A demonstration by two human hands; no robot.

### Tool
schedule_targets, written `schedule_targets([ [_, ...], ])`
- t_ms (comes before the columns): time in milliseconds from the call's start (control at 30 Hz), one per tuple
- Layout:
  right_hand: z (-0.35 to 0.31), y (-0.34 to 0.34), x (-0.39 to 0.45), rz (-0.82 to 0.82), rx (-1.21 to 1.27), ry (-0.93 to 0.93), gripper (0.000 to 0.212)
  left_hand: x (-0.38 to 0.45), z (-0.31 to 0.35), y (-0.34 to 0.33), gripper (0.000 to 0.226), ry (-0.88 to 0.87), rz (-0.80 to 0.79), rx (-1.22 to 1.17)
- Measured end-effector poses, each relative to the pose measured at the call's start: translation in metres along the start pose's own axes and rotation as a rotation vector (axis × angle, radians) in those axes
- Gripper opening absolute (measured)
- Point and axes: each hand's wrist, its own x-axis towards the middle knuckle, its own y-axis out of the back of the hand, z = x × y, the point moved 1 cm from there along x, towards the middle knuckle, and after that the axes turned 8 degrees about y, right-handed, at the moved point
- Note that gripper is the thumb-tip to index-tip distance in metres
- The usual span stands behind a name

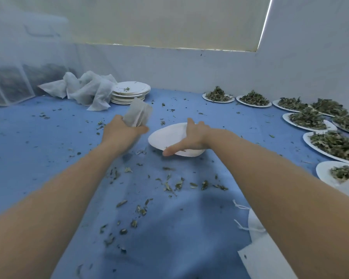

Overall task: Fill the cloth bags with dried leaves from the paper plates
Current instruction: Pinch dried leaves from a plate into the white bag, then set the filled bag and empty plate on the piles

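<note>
Blue sheet [48,150] strewn with leaf bits lies under me as my left hand [119,131] grips a cloth bag [137,113] while my right hand [189,137] clasps an emptied plate [165,137], heaped plates [310,121] waiting at right.

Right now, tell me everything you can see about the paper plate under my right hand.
The paper plate is plain white and round with a shallow raised rim. It looks nearly empty, with only a leaf scrap or two near the thumb. It sits on the blue cloth, its far side tipped up. The right hand rests on its right edge, fingers spread over the rim and thumb along the near edge. Loose leaf crumbs lie around it.
</note>
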Motion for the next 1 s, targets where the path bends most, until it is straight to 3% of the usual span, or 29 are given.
schedule_targets([
  [200, -0.017, 0.019, 0.042, 0.126, 0.158, 0.021, 0.137, 0.032, 0.012, 0.028, 0.083, 0.164, -0.103, -0.184],
  [433, -0.043, 0.033, 0.136, 0.214, 0.245, 0.037, 0.133, 0.123, 0.001, 0.043, 0.070, 0.307, 0.034, -0.115],
  [667, -0.084, 0.041, 0.251, 0.318, 0.233, 0.036, 0.133, 0.227, -0.001, 0.039, 0.058, 0.138, 0.228, 0.008],
  [767, -0.112, 0.045, 0.304, 0.339, 0.174, 0.024, 0.138, 0.272, -0.001, 0.035, 0.067, 0.115, 0.221, 0.163],
  [833, -0.128, 0.045, 0.333, 0.322, 0.116, -0.010, 0.138, 0.295, -0.004, 0.030, 0.060, 0.101, 0.228, 0.249],
  [1000, -0.135, 0.028, 0.368, 0.316, 0.004, 0.051, 0.103, 0.313, -0.015, 0.015, 0.065, 0.097, 0.345, 0.346],
])
